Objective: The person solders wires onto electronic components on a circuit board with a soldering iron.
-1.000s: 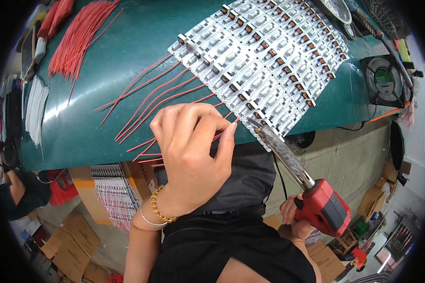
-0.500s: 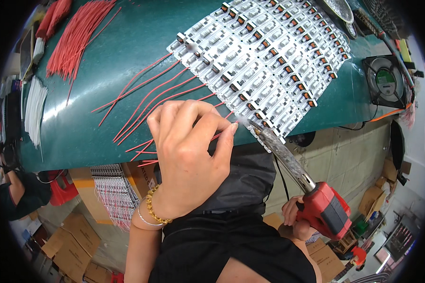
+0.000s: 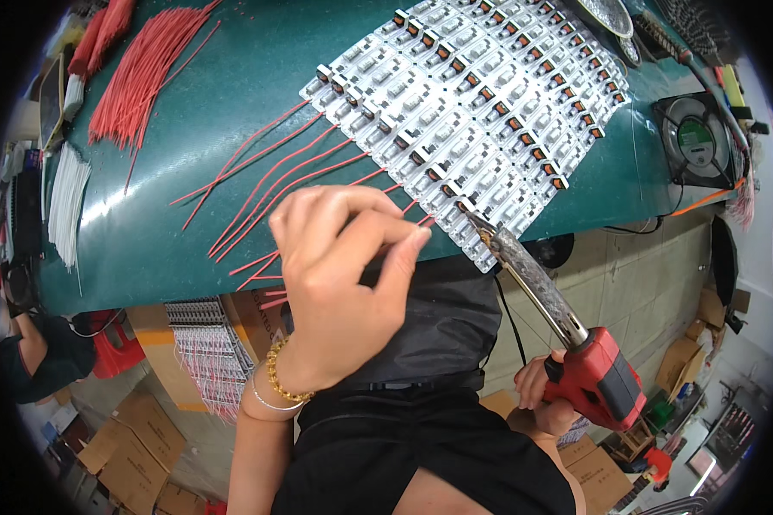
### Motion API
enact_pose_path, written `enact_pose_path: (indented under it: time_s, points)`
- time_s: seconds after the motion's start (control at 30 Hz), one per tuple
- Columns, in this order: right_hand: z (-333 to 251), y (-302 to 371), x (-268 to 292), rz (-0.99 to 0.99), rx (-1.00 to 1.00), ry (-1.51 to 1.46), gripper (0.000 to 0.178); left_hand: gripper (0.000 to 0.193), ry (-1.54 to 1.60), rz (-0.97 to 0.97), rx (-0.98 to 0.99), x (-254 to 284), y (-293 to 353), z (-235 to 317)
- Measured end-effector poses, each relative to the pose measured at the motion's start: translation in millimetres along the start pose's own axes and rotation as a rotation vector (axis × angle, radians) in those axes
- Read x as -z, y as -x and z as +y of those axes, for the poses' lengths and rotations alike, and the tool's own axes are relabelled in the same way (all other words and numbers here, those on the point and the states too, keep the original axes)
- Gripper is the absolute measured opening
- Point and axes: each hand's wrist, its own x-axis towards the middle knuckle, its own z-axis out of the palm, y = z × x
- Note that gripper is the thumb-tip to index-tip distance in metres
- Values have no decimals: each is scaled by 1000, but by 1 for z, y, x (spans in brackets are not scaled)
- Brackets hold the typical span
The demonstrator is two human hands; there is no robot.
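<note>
A panel of white circuit boards [image 3: 455, 112] with rows of black-and-orange parts lies tilted on the green table. Several red wires [image 3: 270, 196] trail from its lower-left edge. My left hand [image 3: 343, 279] is at that edge, thumb and forefinger pinched on a red wire [image 3: 427, 221] close to the boards. Gripped by its red handle in my right hand [image 3: 543, 395] is a soldering iron [image 3: 541, 279]. Its dark tip is over the panel's lower corner, a little right of the pinched wire; whether it touches the boards I cannot tell.
Bundles of red wires [image 3: 146, 77] and white wires [image 3: 67, 206] lie at the left. A small black fan [image 3: 696, 142] stands at the right, near a metal dish [image 3: 605, 13]. Below the table, more wired boards [image 3: 210, 352] rest on a carton [image 3: 150, 343].
The soldering iron's tip has moved up and right, away from the pinched wire, and its handle has shifted slightly right. My left hand keeps its pinch. The panel appears slightly higher and further left.
</note>
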Motion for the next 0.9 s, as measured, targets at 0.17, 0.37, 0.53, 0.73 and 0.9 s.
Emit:
enact_pose_path:
  time_s: [0.17,0.37,0.53,0.73,0.9]
  points:
    - [5,13,11,67,-99,40,56,12,-115,-60,-54,-8,3,8]
    - [26,35,40,6,-152,501,55,12,-138,-66,-53,-8,3,8]
    - [21,34,37,19,-105,373,60,12,-136,-72,-52,-7,2,10]
    - [10,19,14,223,-145,-101,63,12,-137,-78,-50,-8,1,11]
    - [7,-13,3,-93,61,-111,70,12,-137,-89,-51,-8,-6,8]
